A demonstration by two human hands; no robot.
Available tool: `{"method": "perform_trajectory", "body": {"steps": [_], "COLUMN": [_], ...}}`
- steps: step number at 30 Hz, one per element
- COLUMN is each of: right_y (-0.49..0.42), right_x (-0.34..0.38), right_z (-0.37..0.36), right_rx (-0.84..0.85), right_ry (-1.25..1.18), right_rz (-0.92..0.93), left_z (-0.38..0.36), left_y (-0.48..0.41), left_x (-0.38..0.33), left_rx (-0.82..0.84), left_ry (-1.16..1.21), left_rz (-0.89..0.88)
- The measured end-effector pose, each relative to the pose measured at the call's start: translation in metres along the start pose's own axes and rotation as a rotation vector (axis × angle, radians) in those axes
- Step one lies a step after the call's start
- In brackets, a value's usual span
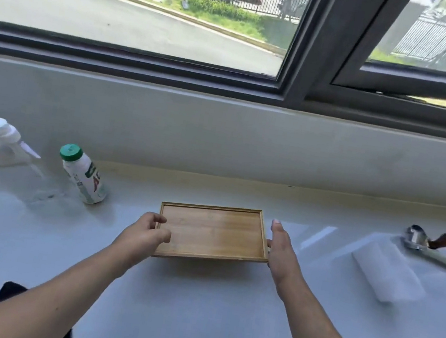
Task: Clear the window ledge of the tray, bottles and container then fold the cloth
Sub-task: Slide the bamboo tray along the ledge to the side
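Observation:
A shallow wooden tray (212,231) lies empty in the middle of the white window ledge (193,310). My left hand (144,234) curls over its left short side, thumb on the tray's floor. My right hand (280,249) presses flat against the right short side, fingers straight and thumb at the rim. To the left stand a clear spray bottle (0,145) with a white trigger head and a white bottle (83,176) with a green cap. Right of the tray lies a white oblong object (386,270); I cannot tell whether it is cloth or a container.
A metal spoon-like tool (420,241) with a brown handle rests at the far right. Dark fabric (9,295) shows at the bottom left under my forearm. The wall and the dark window frame (295,92) rise behind the ledge; the right pane is tilted open.

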State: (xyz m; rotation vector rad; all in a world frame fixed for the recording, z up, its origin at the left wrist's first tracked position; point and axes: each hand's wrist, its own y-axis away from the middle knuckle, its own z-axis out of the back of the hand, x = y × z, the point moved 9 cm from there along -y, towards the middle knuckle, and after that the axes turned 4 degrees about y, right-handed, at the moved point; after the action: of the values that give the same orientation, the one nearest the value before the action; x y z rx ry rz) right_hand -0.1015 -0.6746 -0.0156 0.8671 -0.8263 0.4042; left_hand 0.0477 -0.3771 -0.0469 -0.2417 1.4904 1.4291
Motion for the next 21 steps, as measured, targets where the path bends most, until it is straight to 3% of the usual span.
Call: {"method": "perform_trajectory", "body": {"steps": [9,21], "right_y": [-0.077,-0.188], "right_x": [-0.012,-0.009], "right_z": [0.11,0.12], "right_rx": [-0.033,-0.023], "right_ry": [-0.032,-0.005], "right_rz": [-0.006,-0.093], "left_z": [-0.116,-0.156], "left_y": [-0.038,-0.13], "left_x": [-0.072,-0.112], "left_rx": [0.043,-0.003], "left_ry": [-0.024,-0.083], "left_rz": [-0.02,-0.028]}}
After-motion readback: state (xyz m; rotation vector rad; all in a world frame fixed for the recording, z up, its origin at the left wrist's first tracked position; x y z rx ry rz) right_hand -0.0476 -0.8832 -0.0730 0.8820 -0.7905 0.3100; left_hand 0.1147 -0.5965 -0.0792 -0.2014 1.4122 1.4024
